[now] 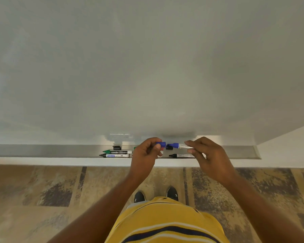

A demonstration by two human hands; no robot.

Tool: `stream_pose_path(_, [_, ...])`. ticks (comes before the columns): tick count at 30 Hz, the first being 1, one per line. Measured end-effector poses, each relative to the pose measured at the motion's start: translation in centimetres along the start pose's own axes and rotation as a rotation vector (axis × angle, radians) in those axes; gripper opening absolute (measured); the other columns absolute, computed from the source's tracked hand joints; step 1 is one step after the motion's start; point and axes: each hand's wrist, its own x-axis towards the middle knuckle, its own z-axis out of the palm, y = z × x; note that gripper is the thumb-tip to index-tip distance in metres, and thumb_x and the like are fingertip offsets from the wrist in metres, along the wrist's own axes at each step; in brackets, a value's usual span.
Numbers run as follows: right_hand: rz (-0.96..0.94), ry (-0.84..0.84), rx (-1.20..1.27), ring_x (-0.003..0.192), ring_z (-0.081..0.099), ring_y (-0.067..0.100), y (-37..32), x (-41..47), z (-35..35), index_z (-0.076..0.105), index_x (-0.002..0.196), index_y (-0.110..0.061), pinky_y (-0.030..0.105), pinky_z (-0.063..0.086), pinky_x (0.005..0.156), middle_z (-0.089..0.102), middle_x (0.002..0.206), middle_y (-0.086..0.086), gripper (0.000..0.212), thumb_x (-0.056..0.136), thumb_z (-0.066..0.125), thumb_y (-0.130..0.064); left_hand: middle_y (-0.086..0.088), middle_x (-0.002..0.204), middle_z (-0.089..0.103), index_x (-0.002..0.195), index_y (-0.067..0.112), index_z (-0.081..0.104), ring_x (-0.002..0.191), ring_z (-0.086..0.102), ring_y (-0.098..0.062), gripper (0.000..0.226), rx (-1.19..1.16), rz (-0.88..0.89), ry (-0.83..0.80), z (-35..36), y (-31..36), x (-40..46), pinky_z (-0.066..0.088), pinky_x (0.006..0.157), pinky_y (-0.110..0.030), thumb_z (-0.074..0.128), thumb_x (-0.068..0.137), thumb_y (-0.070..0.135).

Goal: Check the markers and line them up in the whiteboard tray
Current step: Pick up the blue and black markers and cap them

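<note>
Head view, one entry: the person stands at the whiteboard (pixel 147 67), both hands raised just above its tray (pixel 42 150).

Item, left hand (pixel 145 155): closed around a blue cap (pixel 161 144), pinched between thumb and fingers, open end facing right.

Item, right hand (pixel 207 155): fingers closed on the barrel of a blue marker (pixel 182 146), its dark tip pointing left at the cap. Cap and tip are just apart, not joined.

Item, tray contents: a green marker (pixel 117 152) and, nearer us, a black marker (pixel 114 155) lie side by side, left of the hands, tips to the left. A second black marker (pixel 182 155) lies under the right hand. A small dark block (pixel 116 147) sits at the back wall; we cannot tell what it is. Something red and something green show behind the left hand, mostly hidden.

Step in hand, as we judge it: the check of the blue marker, uncapped. We cannot tell whether the cap is coming off or going on.

Next move, as we judge it: if the check is done, we bring cap and tip onto one axis, press until seated, then lay the marker in the tray parallel to the others, tip to the left.
</note>
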Motion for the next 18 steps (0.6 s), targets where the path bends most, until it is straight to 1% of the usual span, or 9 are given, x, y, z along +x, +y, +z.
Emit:
stream_pose_path(3, [-0.008, 0.012, -0.020, 0.079, 0.055, 0.007, -1.0, 0.2, -0.3, 0.063, 0.120, -0.024, 0.011, 0.041, 0.069, 0.061, 0.091, -0.007, 0.031, 0.089, 0.060, -0.024, -0.002, 0.088, 0.074, 0.105, 0.020, 0.068, 0.076, 0.069, -0.016, 0.019, -0.005, 0.017, -0.008, 0.0, 0.6, -0.2, 0.060, 0.076, -0.029, 0.055, 0.096, 0.009])
stream_pose_path(6, [-0.016, 0.024, -0.046, 0.081, 0.056, 0.011, -1.4, 0.4, -0.3, 0.063, 0.121, -0.021, 0.018, 0.045, 0.070, 0.061, 0.092, -0.003, 0.032, 0.088, 0.062, -0.019, -0.005, 0.088, 0.073, 0.105, 0.019, 0.068, 0.075, 0.069, -0.016, 0.019, -0.008, 0.012, -0.012, -0.1, 0.9, -0.2, 0.060, 0.079, -0.036, 0.054, 0.097, 0.008])
stream_pose_path(8, [-0.025, 0.030, -0.061, 0.080, 0.056, 0.011, -1.5, 0.5, -0.2, 0.063, 0.120, -0.021, 0.019, 0.046, 0.070, 0.062, 0.092, -0.002, 0.032, 0.088, 0.063, -0.017, -0.006, 0.088, 0.073, 0.105, 0.019, 0.068, 0.075, 0.068, -0.016, 0.019, -0.019, 0.002, -0.014, -0.2, 1.0, -0.3, 0.060, 0.080, -0.038, 0.054, 0.097, 0.008])
stream_pose_path(12, [-0.061, 0.015, -0.096, 0.081, 0.056, 0.014, -2.0, 0.6, 0.2, 0.064, 0.119, -0.019, 0.021, 0.047, 0.070, 0.063, 0.093, 0.001, 0.032, 0.087, 0.064, -0.016, -0.007, 0.091, 0.074, 0.107, 0.018, 0.068, 0.077, 0.069, -0.019, 0.019, 0.002, 0.005, -0.038, -0.2, 1.3, -0.4, 0.059, 0.081, -0.037, 0.055, 0.096, 0.009])
stream_pose_path(15, [-0.062, 0.019, -0.123, 0.081, 0.056, 0.016, -2.5, 0.8, 0.3, 0.064, 0.118, -0.015, 0.022, 0.045, 0.070, 0.063, 0.094, 0.002, 0.031, 0.087, 0.065, -0.015, -0.008, 0.088, 0.074, 0.108, 0.016, 0.070, 0.076, 0.070, -0.019, 0.019, 0.010, 0.005, -0.047, -0.1, 1.4, -0.7, 0.060, 0.080, -0.033, 0.056, 0.095, 0.009])
stream_pose_path(18, [-0.070, 0.037, -0.141, 0.080, 0.058, 0.019, -2.9, 1.0, 0.4, 0.067, 0.111, -0.009, 0.022, 0.043, 0.071, 0.065, 0.093, 0.005, 0.027, 0.084, 0.068, -0.010, -0.013, 0.086, 0.076, 0.110, 0.012, 0.071, 0.074, 0.072, -0.020, 0.021, -0.018, -0.015, -0.045, -0.2, 1.5, -0.6, 0.060, 0.078, -0.029, 0.058, 0.094, 0.006])
